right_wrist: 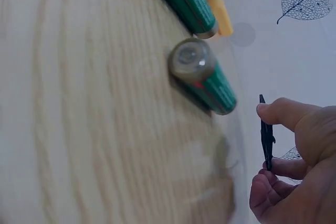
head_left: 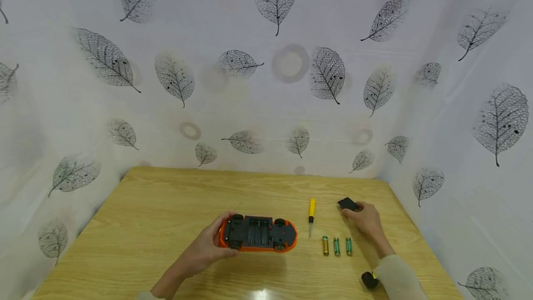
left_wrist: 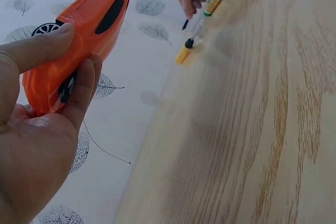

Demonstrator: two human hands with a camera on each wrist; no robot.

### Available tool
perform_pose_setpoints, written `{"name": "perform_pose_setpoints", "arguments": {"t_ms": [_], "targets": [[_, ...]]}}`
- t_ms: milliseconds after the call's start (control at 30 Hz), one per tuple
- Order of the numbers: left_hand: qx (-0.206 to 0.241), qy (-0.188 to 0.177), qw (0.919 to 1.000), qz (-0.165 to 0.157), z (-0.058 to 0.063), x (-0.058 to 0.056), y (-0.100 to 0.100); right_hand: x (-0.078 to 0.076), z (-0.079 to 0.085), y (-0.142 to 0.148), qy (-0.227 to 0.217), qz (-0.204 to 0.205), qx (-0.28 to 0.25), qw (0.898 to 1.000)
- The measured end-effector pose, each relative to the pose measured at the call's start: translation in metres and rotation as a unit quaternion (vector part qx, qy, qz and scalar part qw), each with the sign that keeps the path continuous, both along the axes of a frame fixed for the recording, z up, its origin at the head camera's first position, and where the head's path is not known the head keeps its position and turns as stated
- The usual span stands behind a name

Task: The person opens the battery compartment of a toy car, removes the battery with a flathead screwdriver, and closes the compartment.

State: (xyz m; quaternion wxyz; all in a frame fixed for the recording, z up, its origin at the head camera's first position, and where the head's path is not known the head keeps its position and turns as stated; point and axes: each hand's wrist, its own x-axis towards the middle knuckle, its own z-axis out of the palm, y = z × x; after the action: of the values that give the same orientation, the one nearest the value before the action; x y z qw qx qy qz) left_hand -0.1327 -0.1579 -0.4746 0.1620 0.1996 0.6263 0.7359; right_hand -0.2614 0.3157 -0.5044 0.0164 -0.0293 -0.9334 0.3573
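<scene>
An orange toy car [head_left: 259,234] is tipped so its black underside faces the head camera, showing an uncovered battery compartment with nothing visible inside. My left hand [head_left: 207,246] grips the car by one end, thumb on one side and fingers on the other, as the left wrist view shows of the orange body [left_wrist: 79,45]. At the right, my right hand [head_left: 367,220] pinches a thin black plastic cover [head_left: 348,204] by its edges. In the right wrist view the cover [right_wrist: 266,135] is edge-on between thumb and fingers.
Several things lie between the hands: a screwdriver [head_left: 311,214] with a yellow handle, a gold-and-green battery [head_left: 325,246] and two green batteries [head_left: 337,246]. A black object [head_left: 368,280] with a yellow part lies by the right sleeve. A leaf-patterned curtain [head_left: 266,105] surrounds the wooden table [head_left: 166,198].
</scene>
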Motion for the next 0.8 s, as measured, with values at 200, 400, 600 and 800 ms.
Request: {"name": "perform_pose_setpoints", "arguments": {"t_ms": [200,400,600,800], "targets": [[0.002,-0.004,1.0000,0.000,0.000,-0.001,0.001,0.004,0.012,0.004,0.033,0.005,-0.012,0.999],[0.003,-0.006,1.0000,0.003,-0.001,-0.002,0.001,0.010,0.022,0.005,0.062,0.021,-0.013,0.998],[0.003,-0.009,0.9999,0.004,-0.001,-0.001,0.000,0.024,0.042,-0.003,0.072,0.045,-0.008,0.996],[-0.002,-0.007,1.0000,0.006,0.000,-0.001,0.000,0.039,0.063,-0.014,0.101,0.071,-0.009,0.992]]}}
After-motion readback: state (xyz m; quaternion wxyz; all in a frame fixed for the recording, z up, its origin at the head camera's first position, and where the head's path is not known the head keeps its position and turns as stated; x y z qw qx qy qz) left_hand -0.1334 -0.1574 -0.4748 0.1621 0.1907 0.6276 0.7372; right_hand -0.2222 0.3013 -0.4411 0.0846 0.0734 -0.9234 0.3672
